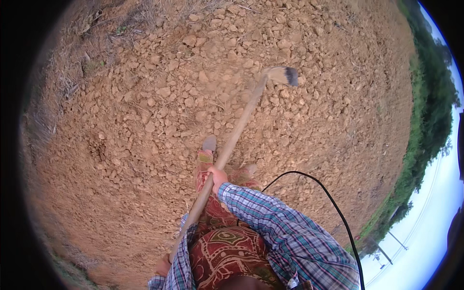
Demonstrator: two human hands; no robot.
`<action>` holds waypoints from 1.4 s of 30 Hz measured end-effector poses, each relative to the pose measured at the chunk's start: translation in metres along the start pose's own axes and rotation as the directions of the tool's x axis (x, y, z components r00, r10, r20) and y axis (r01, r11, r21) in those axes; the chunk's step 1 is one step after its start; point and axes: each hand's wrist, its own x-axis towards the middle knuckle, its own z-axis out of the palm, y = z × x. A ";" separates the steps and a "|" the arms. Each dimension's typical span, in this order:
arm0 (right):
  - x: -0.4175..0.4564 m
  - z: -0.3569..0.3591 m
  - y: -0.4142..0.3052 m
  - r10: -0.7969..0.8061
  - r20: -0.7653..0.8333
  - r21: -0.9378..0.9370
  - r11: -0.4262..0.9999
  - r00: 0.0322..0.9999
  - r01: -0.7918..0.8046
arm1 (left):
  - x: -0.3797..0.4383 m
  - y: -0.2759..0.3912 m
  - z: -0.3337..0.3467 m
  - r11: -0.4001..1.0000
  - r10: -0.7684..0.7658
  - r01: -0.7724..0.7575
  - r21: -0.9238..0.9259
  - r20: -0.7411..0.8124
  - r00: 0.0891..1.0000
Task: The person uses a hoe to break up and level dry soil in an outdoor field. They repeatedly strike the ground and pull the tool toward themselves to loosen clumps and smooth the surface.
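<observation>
A long-handled hoe [237, 128] runs slantwise from low on my left side up to the upper right. Its metal blade [284, 75], darker at the outer edge, is over the cloddy brown soil [203, 105]; whether it touches is unclear. My right hand [218, 178] grips the wooden handle near its middle, just in front of my legs. Farther back, at the bottom of the view, my left hand [164, 265] is closed round the rear part of the handle, partly hidden by the plaid sleeve.
My shoes [209, 143] stand on loose clods below the blade. A black cable [337, 208] loops beside my right arm. Dry grass [69, 87] lies along the left side. Green bushes [426, 119], poles and sky show at the far right.
</observation>
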 end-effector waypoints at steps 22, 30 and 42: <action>-0.100 0.048 -0.366 -0.634 0.309 0.025 0.751 0.709 0.660 | 0.087 0.305 -0.104 0.749 0.453 -0.545 -0.377 -0.309 0.836; 0.051 -0.033 -0.245 -0.040 0.099 -0.274 0.959 0.994 0.066 | -0.029 0.302 -0.032 0.871 0.118 -0.042 -0.490 0.126 0.985; -0.038 -0.038 -0.338 -0.017 0.163 -0.323 0.944 0.986 0.070 | -0.013 0.332 0.035 0.832 0.184 -0.233 -0.503 -0.145 0.972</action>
